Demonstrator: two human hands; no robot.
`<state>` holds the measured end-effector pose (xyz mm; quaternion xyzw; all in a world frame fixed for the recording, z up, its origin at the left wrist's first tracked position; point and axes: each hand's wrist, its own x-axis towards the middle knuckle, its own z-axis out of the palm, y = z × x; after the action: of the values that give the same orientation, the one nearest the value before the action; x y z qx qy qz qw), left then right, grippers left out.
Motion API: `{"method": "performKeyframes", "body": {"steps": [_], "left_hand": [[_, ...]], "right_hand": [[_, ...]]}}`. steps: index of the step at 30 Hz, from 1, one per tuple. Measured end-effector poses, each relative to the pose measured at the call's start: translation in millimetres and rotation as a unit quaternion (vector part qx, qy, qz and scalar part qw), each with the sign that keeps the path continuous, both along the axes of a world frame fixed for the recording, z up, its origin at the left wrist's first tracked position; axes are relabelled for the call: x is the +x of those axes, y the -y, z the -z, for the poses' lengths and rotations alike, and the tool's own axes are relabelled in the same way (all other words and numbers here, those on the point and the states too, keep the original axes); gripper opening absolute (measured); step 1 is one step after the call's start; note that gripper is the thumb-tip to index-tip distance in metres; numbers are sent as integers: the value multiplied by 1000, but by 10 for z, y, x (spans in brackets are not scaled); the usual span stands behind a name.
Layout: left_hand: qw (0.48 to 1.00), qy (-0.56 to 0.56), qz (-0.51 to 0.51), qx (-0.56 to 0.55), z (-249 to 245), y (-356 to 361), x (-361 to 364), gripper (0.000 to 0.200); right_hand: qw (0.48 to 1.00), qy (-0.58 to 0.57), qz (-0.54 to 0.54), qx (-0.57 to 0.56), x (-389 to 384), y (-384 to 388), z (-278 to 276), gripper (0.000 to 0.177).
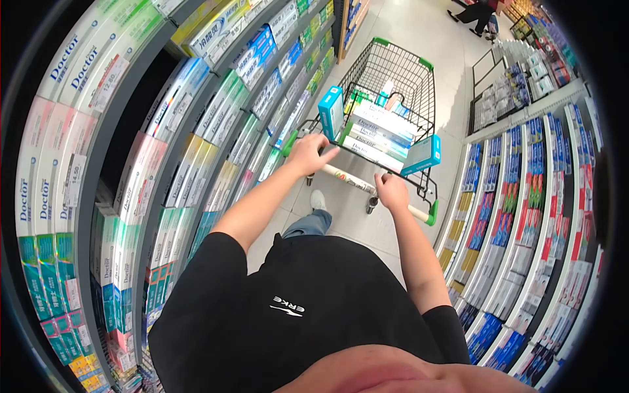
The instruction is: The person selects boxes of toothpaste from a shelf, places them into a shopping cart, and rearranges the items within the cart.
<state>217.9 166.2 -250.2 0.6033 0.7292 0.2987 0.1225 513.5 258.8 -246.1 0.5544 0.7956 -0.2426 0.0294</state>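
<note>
My left hand (308, 156) rests at the left part of the shopping cart handle (350, 179), its fingers curled over the bar and the thumb out along it. Farther right on the same bar, my right hand (392, 191) is closed around it. Just beyond the handle, inside the wire cart (424, 85), lie several white toothpaste boxes (380, 136) printed "Doctor". A turquoise box (331, 112) stands upright near my left hand, and another turquoise box (422, 155) leans at the cart's right side. Smaller packages behind them are hard to make out.
Shelves of toothpaste boxes (82, 62) curve along the left side. On the right, a shelf rack (495, 196) holds rows of small packages. Pale floor tiles (449, 49) run ahead between them. A person in dark trousers (477, 13) is at the far end.
</note>
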Motion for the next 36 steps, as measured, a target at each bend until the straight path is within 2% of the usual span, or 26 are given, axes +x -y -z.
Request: {"method": "performKeyframes", "body": {"steps": [1, 2, 3, 4, 5, 6, 7, 8, 9, 11, 13, 19, 21, 22, 24, 25, 27, 29, 31, 34, 36], "left_hand": [[991, 48, -37, 117, -58, -124, -102, 44], [991, 67, -71, 90, -141, -230, -339, 46], [979, -58, -102, 165, -352, -346, -614, 45], [963, -123, -145, 188, -779, -398, -845, 44], [939, -206, -179, 207, -982, -494, -1263, 47], [880, -318, -232, 268, -1320, -512, -1550, 52], [878, -340, -258, 217, -1716, -485, -1787, 57], [815, -445, -298, 221, -1842, -527, -2166, 59], [813, -447, -334, 163, -2121, -509, -2253, 59], [810, -455, -365, 64, -2145, -535, -2718, 62], [758, -533, -375, 21, -2122, -509, -2821, 62], [763, -549, -338, 47, -2060, -484, -2889, 57], [747, -572, -338, 26, -2021, -466, -2894, 56], [750, -574, -328, 16, -2019, -449, -2867, 56], [782, -535, -309, 79, -1996, -428, -2806, 57], [789, -535, -296, 63, -1956, -426, -2759, 57], [801, -506, -280, 154, -1863, -427, -2609, 61], [828, -478, -246, 161, -1728, -441, -2323, 61], [920, -331, -128, 164, -1523, -559, -2049, 60], [969, -200, 20, 144, -873, -858, -1570, 61], [982, -121, 91, 109, -516, -1081, -1152, 60]], "right_hand": [[1000, 6, -2, -6, -17, -68, 30, 52], [1000, 6, -1, -10, -30, -141, 62, 52], [1000, 7, 1, -16, -44, -204, 76, 52], [1000, 11, -3, -28, -73, -270, 62, 51], [1000, 12, -4, -26, -103, -319, 54, 51], [999, 15, -2, -29, -132, -360, 49, 51], [999, 18, 6, -30, -146, -410, 39, 51], [999, 20, 6, -36, -161, -463, 37, 51], [999, 2, 0, -43, -157, -520, 42, 51], [999, 7, -2, -33, -176, -591, 58, 52], [1000, 11, 11, -27, -192, -639, 28, 52], [1000, 8, 5, -11, -260, -822, 51, 53], [1000, 21, -3, -6, -275, -866, 99, 54], [1000, 17, -1, 3, -290, -865, 80, 55], [1000, 25, -1, -13, -294, -877, 63, 55], [999, 26, 1, -28, -277, -902, 125, 52], [999, 26, 4, -26, -298, -879, 66, 51], [1000, 10, 3, -12, -283, -864, 119, 49], [1000, 17, -2, -5, -292, -845, 85, 47], [1000, 14, 0, 1, -291, -830, 111, 47], [1000, 9, 4, -1, -289, -838, 110, 49]]}}
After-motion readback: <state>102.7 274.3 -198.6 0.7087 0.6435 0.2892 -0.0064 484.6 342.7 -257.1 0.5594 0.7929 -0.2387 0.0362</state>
